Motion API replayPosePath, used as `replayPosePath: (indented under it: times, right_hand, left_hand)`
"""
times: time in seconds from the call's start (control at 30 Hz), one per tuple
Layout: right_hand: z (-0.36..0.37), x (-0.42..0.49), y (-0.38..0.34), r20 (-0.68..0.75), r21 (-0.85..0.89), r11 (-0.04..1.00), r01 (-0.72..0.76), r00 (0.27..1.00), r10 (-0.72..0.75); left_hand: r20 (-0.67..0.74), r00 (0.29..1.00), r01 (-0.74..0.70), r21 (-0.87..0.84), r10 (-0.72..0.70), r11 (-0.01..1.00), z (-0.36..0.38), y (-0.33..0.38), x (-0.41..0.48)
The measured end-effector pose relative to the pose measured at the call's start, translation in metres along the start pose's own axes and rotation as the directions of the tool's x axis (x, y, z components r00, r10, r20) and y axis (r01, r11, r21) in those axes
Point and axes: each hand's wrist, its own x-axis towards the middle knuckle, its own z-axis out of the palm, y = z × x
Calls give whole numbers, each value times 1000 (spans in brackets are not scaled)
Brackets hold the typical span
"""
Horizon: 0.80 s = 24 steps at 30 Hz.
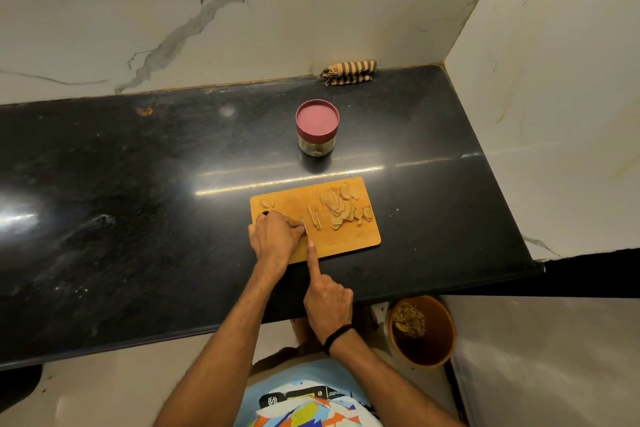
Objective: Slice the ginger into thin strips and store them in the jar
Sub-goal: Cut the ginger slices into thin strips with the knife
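A wooden cutting board (349,239) lies on the black counter. A pile of flat ginger slices (341,210) sits on its right half, with a few thin ginger strips (314,217) just left of the pile. Two small ginger bits (266,203) lie at the board's far left corner. My left hand (275,236) grips a knife (305,229), blade down on a ginger piece beside the strips, black handle end poking out behind. My right hand (327,302) points its straight index finger onto the board near the blade, other fingers curled. The glass jar (317,128), maroon lid on, stands behind the board.
The black stone counter (138,201) runs left from a marble corner wall (554,97). A folded striped cloth (348,73) lies against the back wall. On the floor below the counter's right edge stands an orange bin (436,347) with peelings.
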Motion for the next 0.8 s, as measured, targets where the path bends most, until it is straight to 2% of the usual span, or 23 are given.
replayPosePath:
  times: [0.17,0.5,0.8]
  right_hand:
    - [-3,15,-8,-7,-6,1000,-30,1000,30]
    - [3,-19,14,12,-29,999,35,999,-35]
    - [-5,-7,14,-37,34,999,-31,999,33]
  left_hand:
    - [-9,1000,2,12,-2,1000,1,1,-2]
    - [-24,999,-25,34,26,999,-1,0,-4]
    - [-45,998,-43,46,45,998,0,-2,-4]
